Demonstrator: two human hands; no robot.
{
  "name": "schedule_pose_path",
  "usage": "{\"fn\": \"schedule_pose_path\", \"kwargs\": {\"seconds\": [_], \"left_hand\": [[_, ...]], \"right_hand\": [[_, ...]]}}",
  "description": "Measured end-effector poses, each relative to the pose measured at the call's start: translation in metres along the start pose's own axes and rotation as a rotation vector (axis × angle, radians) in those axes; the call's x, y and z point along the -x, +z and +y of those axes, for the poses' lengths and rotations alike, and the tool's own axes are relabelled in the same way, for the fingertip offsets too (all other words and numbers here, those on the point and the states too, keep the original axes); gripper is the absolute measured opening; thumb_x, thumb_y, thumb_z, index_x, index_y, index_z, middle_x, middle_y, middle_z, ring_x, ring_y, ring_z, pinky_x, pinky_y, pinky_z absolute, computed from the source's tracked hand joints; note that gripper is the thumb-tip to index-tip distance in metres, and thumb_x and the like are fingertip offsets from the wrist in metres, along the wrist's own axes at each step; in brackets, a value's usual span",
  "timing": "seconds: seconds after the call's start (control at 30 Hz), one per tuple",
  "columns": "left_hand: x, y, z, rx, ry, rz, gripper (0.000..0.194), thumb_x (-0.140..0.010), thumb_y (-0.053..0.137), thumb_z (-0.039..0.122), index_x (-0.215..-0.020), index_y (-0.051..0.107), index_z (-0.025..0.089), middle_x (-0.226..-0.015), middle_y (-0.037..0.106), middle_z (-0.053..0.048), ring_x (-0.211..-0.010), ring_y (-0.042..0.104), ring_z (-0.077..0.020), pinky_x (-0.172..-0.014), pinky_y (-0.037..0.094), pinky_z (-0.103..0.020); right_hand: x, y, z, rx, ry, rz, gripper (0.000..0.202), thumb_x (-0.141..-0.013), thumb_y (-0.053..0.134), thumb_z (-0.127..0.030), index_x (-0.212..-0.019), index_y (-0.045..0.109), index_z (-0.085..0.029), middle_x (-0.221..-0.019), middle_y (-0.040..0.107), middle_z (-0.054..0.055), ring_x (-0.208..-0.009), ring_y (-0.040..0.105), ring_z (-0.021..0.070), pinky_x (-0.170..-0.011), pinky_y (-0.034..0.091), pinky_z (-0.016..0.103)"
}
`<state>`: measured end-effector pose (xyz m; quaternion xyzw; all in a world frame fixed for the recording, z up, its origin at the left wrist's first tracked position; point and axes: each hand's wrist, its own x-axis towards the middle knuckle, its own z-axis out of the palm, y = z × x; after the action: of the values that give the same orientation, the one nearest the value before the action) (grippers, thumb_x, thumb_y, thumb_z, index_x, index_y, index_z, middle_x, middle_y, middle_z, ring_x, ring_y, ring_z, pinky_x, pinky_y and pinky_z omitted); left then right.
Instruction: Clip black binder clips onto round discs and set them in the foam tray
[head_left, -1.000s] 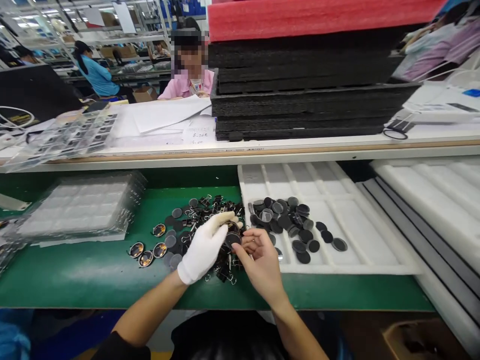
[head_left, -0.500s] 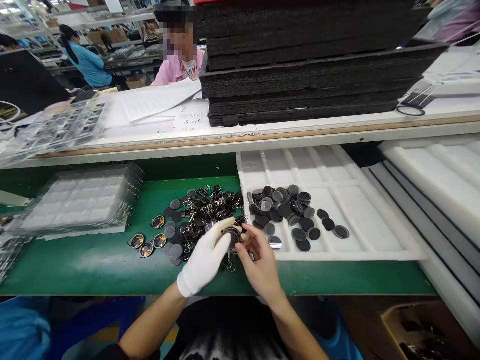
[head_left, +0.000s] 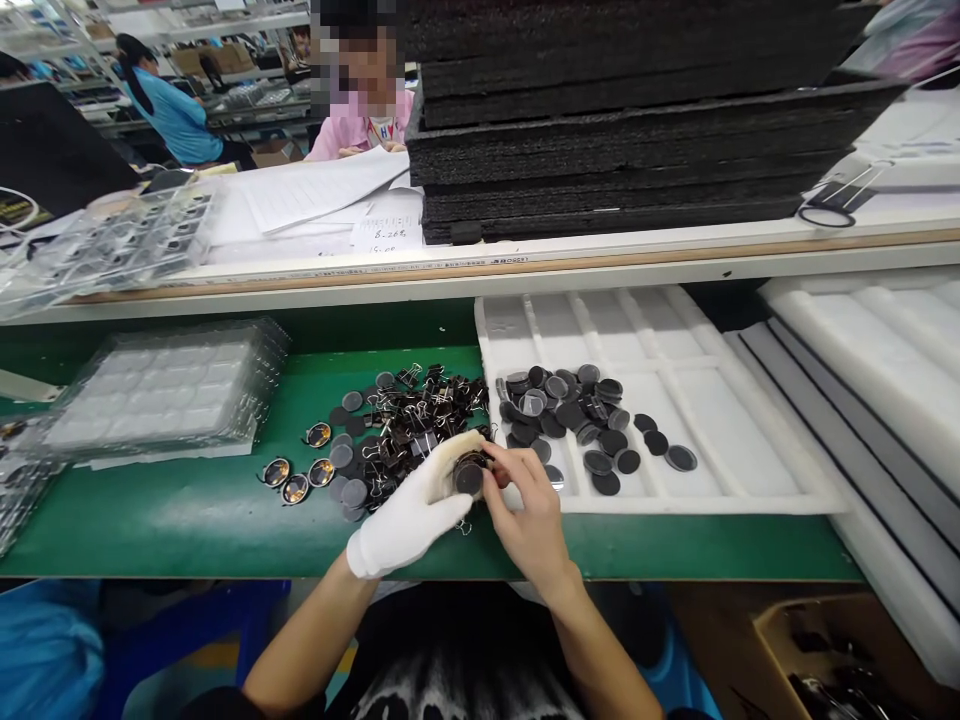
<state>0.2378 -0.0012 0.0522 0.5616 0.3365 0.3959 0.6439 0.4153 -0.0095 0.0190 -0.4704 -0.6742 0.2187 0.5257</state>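
My left hand (head_left: 411, 512), in a white glove, curls around a dark round disc-shaped piece (head_left: 469, 478) in front of my chest. My bare right hand (head_left: 531, 515) pinches the right edge of the same piece with thumb and fingertips. Its underside is hidden by the glove. Just behind my hands lies a heap of black binder clips (head_left: 409, 425) on the green bench. Dark flat discs (head_left: 354, 493) lie along the heap's left side. Further left are several round pieces with amber centres (head_left: 296, 488), apparently with clips on them.
A white foam tray (head_left: 720, 430) on the right bears scattered dark discs (head_left: 570, 417). Clear plastic trays (head_left: 157, 385) are stacked on the left. Above runs a shelf edge (head_left: 315, 280) under black foam sheets (head_left: 615, 170). A person in pink (head_left: 367, 125) sits opposite.
My left thumb has come down off the disc, showing more of its dark face. My right fingers stay at its edge. The view has shifted slightly.
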Motion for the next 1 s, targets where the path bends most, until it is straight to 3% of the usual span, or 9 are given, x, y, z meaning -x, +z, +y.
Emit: {"fn": "schedule_pose_path", "kwargs": {"seconds": [0.1,0.2,0.37,0.47,0.53,0.63,0.77,0.9,1.0], "left_hand": [[0.003,-0.001,-0.002,0.01,-0.02,-0.038,0.074,-0.094,0.067,0.025,-0.159,0.032,0.037,-0.167,0.032,-0.005,-0.157,0.025,-0.0238,-0.131,0.018,-0.045],[0.004,0.002,-0.001,0.008,-0.066,-0.008,0.076,-0.092,0.067,0.022,-0.159,0.033,0.033,-0.167,0.032,-0.007,-0.157,0.024,-0.0249,-0.131,0.017,-0.046],[0.0,0.012,0.005,0.318,-0.201,0.134,0.073,-0.086,0.071,0.022,-0.153,0.042,0.026,-0.156,0.046,-0.014,-0.143,0.047,-0.0308,-0.112,0.047,-0.044],[-0.003,0.012,0.011,0.341,-0.179,0.177,0.07,-0.087,0.072,0.028,-0.151,0.043,0.023,-0.153,0.05,-0.016,-0.133,0.056,-0.0294,-0.104,0.054,-0.041],[-0.005,0.01,0.012,0.184,-0.154,0.203,0.06,-0.092,0.067,0.032,-0.148,0.047,0.022,-0.154,0.049,-0.015,-0.134,0.056,-0.029,-0.104,0.056,-0.041],[-0.006,0.007,0.005,-0.254,-0.11,0.337,0.047,-0.098,0.054,0.031,-0.144,0.053,0.022,-0.15,0.054,-0.013,-0.132,0.058,-0.0275,-0.104,0.056,-0.044],[-0.004,0.006,-0.018,-0.769,0.154,0.532,0.037,-0.103,0.041,0.029,-0.132,0.061,0.018,-0.131,0.068,-0.011,-0.123,0.064,-0.0226,-0.11,0.051,-0.042],[0.002,0.0,-0.029,-0.99,0.257,0.501,0.034,-0.103,0.038,0.028,-0.112,0.069,0.019,-0.108,0.075,-0.01,-0.103,0.071,-0.0226,-0.095,0.057,-0.037],[0.006,-0.004,-0.022,-1.028,0.196,0.451,0.037,-0.103,0.04,0.032,-0.127,0.065,0.02,-0.122,0.072,-0.012,-0.113,0.068,-0.0265,-0.102,0.054,-0.042]], "right_hand": [[-0.003,-0.003,0.004,0.032,-0.188,-0.087,0.044,-0.099,0.054,-0.008,-0.135,0.064,-0.031,-0.108,0.056,0.007,-0.091,0.063,0.0163,-0.082,0.056,0.033],[-0.003,-0.003,0.007,0.084,-0.282,-0.099,0.044,-0.097,0.056,-0.007,-0.135,0.064,-0.029,-0.106,0.059,0.008,-0.09,0.065,0.0173,-0.079,0.057,0.032],[-0.004,0.006,0.002,0.152,-0.22,-0.007,0.025,-0.098,0.057,-0.01,-0.114,0.072,-0.021,-0.099,0.064,0.009,-0.082,0.067,0.0172,-0.073,0.057,0.032],[-0.007,0.008,-0.003,0.096,-0.085,0.075,0.017,-0.097,0.059,-0.014,-0.105,0.072,-0.02,-0.096,0.066,0.007,-0.08,0.067,0.0167,-0.076,0.057,0.032],[-0.009,0.009,-0.005,0.01,0.055,0.08,0.014,-0.096,0.06,-0.018,-0.104,0.071,-0.021,-0.094,0.068,0.006,-0.076,0.066,0.0156,-0.073,0.057,0.031],[-0.009,0.013,-0.009,-0.207,0.279,-0.022,0.015,-0.094,0.064,-0.027,-0.106,0.072,-0.021,-0.09,0.07,0.005,-0.075,0.067,0.0156,-0.067,0.057,0.028],[0.002,0.027,-0.016,-0.466,0.452,-0.136,0.021,-0.093,0.065,-0.034,-0.107,0.072,-0.02,-0.09,0.073,0.006,-0.078,0.07,0.0166,-0.07,0.06,0.027],[0.014,0.037,-0.021,-0.609,0.506,-0.161,0.024,-0.092,0.067,-0.038,-0.108,0.07,-0.02,-0.097,0.075,0.008,-0.085,0.072,0.0174,-0.077,0.061,0.029],[0.018,0.038,-0.02,-0.682,0.521,-0.153,0.028,-0.092,0.068,-0.041,-0.112,0.068,-0.022,-0.106,0.074,0.009,-0.098,0.073,0.0192,-0.089,0.061,0.033]]}}
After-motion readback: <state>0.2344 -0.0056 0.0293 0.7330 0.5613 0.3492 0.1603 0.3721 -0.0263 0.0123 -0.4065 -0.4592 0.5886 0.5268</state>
